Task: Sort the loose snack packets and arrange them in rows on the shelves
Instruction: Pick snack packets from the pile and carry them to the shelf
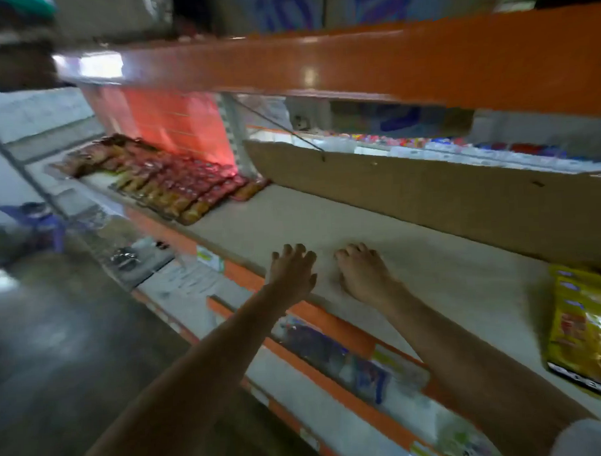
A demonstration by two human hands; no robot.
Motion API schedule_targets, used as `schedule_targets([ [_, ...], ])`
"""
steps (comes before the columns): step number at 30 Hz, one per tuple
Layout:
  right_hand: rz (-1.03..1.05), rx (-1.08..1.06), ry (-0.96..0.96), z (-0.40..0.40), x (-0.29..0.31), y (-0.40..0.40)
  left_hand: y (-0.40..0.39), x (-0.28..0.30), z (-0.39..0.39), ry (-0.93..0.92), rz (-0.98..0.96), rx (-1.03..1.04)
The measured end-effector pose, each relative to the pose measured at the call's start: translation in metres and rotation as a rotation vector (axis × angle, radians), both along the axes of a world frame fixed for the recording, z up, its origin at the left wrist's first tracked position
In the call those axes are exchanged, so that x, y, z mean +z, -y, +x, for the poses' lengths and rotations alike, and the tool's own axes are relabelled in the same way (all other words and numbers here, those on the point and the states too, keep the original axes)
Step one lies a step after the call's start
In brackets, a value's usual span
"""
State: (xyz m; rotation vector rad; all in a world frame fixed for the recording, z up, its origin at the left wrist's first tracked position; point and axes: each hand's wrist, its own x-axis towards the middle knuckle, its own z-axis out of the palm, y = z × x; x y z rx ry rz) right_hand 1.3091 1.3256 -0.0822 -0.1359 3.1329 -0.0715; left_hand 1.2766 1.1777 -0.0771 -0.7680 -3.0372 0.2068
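Across the middle of my head view runs the beige shelf point(432, 273), its front edge trimmed in orange, with a brown cardboard panel point(429, 201) standing along its back. Above it I see the orange upper shelf point(354, 63), blurred by motion, and below it a lower shelf point(332, 361) carrying packets I cannot identify. At the far left end of the beige shelf I note the red and brown snack packets point(173, 178), laid flat in overlapping rows that run back toward the red rear panel. At the right end lie the yellow snack packets point(586, 329), stacked flat and overlapping, close to the shelf's front edge (their lettering is too blurred to read). Between these two groups the shelf surface holds only my hands. I register the left hand point(292, 273) palm down over the front edge, fingers spread and gripping nothing. The right hand point(363, 273) sits just beside it, palm down on the shelf, fingers loosely bent and holding nothing.
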Motion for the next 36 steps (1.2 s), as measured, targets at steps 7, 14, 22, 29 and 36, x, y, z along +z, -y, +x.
schedule_targets([
  [7, -0.135, 0.273, -0.033, -0.085, 0.014, 0.189, 0.19, 0.01, -0.036, -0.03, 0.069, 0.301],
  [14, -0.123, 0.385, 0.031, -0.163, 0.027, 0.361, 0.362, 0.017, -0.078, -0.01, 0.1, 0.505],
  [22, -0.097, 0.456, 0.093, -0.261, 0.008, 0.481, 0.487, 0.003, -0.168, 0.01, 0.138, 0.635],
  [29, -0.13, 0.457, 0.095, -0.395, 0.014, 0.556, 0.567, -0.002, -0.289, 0.007, 0.154, 0.682],
  [36, -0.152, 0.378, 0.104, -0.516, 0.027, 0.62, 0.636, 0.012, -0.416, -0.028, 0.189, 0.661],
])
